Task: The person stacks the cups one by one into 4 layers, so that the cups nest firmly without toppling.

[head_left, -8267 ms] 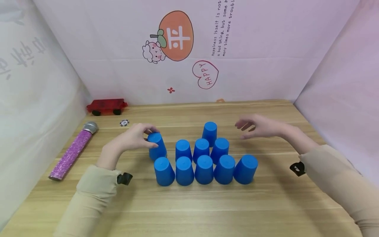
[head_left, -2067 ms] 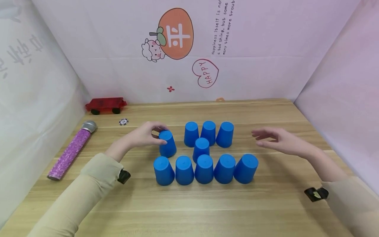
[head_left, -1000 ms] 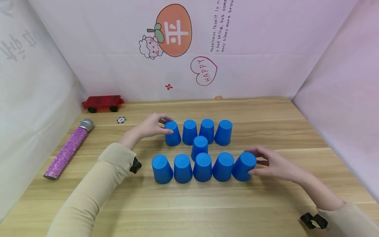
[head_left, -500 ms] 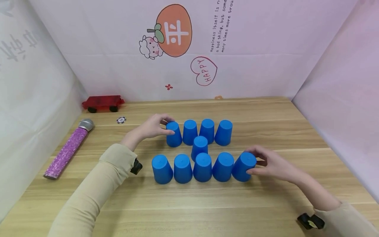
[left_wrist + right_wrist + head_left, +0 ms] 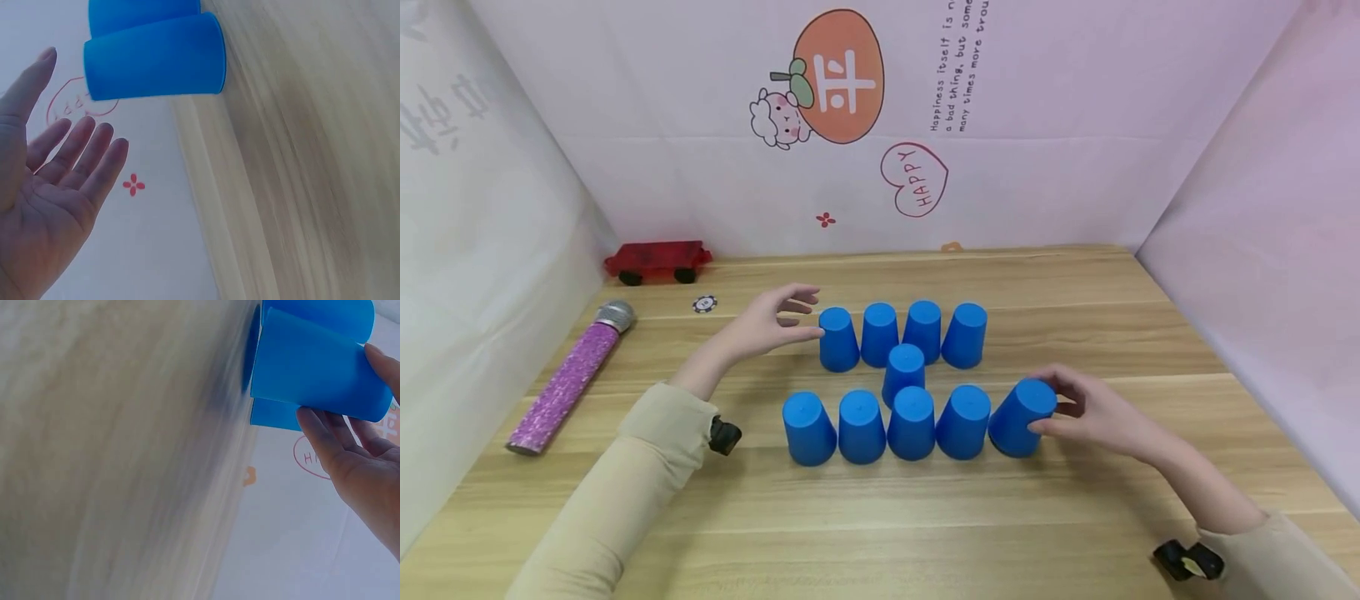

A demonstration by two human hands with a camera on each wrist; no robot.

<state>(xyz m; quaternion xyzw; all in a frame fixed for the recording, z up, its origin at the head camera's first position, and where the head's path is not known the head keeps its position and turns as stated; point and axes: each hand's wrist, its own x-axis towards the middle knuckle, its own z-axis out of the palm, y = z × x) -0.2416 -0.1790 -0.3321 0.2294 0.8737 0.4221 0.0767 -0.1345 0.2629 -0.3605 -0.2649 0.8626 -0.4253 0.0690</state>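
Note:
Blue upside-down cups stand in two rows, with a single cup (image 5: 904, 377) between them. My left hand (image 5: 767, 323), its fingers spread, is beside the leftmost cup (image 5: 838, 342) of the back row. In the left wrist view, that hand (image 5: 59, 181) holds nothing and a gap shows between it and the nearest cup (image 5: 156, 59). My right hand (image 5: 1093, 408) grips the rightmost cup (image 5: 1018, 421) of the front row between thumb and fingers. The right wrist view shows this cup (image 5: 319, 369) tilted, its rim partly off the table.
At the left lie a glittery purple microphone (image 5: 568, 383) and a poker chip (image 5: 704, 304). A red toy wagon (image 5: 658, 260) stands in the back left corner. Printed white cloth (image 5: 1037, 192) walls the wooden table (image 5: 880, 525) at the back and sides.
The leftmost back cup was slid up to its row, and my left hand has since let go and drawn left. My right hand came to the front row's end cup and now tips it.

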